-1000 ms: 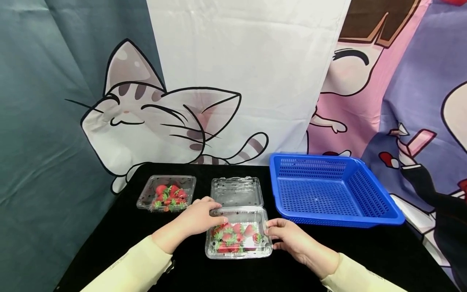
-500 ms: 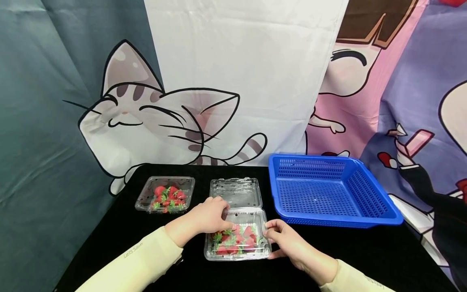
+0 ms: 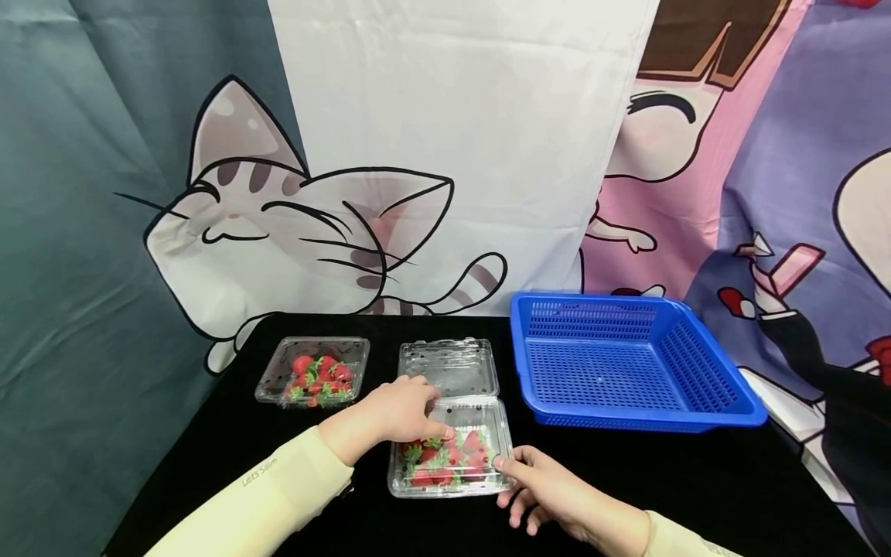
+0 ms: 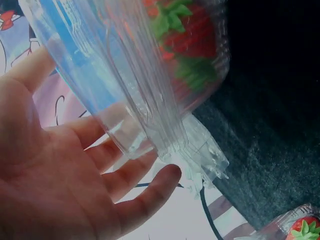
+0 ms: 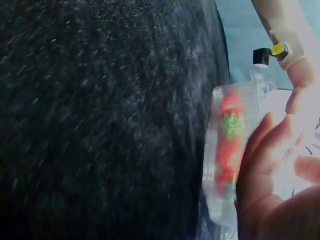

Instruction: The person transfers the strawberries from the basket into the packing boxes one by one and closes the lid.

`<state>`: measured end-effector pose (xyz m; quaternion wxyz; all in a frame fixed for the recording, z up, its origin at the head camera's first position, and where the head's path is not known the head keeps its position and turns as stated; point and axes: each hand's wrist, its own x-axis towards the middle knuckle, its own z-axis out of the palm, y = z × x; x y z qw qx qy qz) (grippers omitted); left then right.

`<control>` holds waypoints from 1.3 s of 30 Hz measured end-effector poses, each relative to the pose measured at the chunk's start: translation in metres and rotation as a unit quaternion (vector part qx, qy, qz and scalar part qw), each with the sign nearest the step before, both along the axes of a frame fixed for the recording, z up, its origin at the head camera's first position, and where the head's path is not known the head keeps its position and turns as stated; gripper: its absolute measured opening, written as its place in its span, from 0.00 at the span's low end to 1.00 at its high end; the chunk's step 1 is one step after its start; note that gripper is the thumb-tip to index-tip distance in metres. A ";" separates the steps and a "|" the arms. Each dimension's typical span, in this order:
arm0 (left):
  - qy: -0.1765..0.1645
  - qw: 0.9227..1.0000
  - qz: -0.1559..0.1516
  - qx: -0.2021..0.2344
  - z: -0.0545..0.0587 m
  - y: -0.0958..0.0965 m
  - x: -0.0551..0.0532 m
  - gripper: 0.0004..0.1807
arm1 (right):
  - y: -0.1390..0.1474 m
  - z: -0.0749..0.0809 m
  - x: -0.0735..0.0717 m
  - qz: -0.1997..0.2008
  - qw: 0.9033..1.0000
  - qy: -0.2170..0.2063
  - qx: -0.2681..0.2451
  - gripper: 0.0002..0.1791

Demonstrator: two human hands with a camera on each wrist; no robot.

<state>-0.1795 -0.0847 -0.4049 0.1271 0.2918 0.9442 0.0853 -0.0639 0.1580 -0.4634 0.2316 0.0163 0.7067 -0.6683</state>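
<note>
A clear plastic strawberry box (image 3: pixel 452 464) lies in front of me with several red strawberries inside; the left wrist view shows its stacked rims from the side. My left hand (image 3: pixel 400 410) rests at its back left, thumb over the top and the other fingers loosely extended at the rear edge. With my right hand (image 3: pixel 550 491) I pinch the front right corner, thumb above and fingers beneath. Behind stands a clear empty plastic tray (image 3: pixel 448 367); whether it is joined to the box cannot be told. In the right wrist view, strawberries (image 5: pixel 231 125) show through the box's side.
Another clear box (image 3: pixel 313 371) with strawberries stands at the back left. A blue plastic basket (image 3: pixel 633 418) stands at the back right. Black cloth (image 3: pixel 230 480) covers the table, and a printed cartoon curtain (image 3: pixel 418 155) hangs behind it.
My right hand has slid down from the box's right edge to its front right corner. My left hand has shifted right, its thumb now farther over the top.
</note>
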 end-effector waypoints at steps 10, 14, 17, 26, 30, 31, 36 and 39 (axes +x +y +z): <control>-0.029 0.999 -0.002 0.017 -0.003 0.005 -0.004 0.27 | -0.009 -0.001 0.006 -0.040 0.999 0.003 -0.029 0.31; -0.073 0.997 0.023 0.021 0.002 0.008 -0.007 0.31 | -0.010 -0.001 0.007 -0.047 0.998 0.002 -0.043 0.30; -0.123 0.991 0.044 0.031 0.005 0.010 -0.009 0.29 | -0.010 -0.002 0.007 -0.053 0.997 -0.002 -0.049 0.28; -0.166 0.982 0.063 0.058 0.009 0.009 -0.011 0.28 | -0.010 -0.006 0.009 -0.063 0.997 -0.002 -0.049 0.25; -0.164 0.982 0.065 0.068 0.008 0.007 -0.011 0.29 | -0.010 -0.005 0.011 -0.061 0.997 -0.002 -0.052 0.26; -0.163 0.982 0.066 0.069 0.007 0.007 -0.012 0.29 | -0.010 -0.004 0.012 -0.061 0.997 -0.001 -0.052 0.26; -0.174 0.976 0.066 0.114 0.004 0.001 -0.014 0.29 | -0.009 -0.003 0.013 -0.061 0.997 -0.002 -0.056 0.26; -0.180 0.967 0.064 0.169 0.002 -0.005 -0.014 0.27 | -0.008 -0.002 0.013 -0.053 0.998 0.006 -0.045 0.27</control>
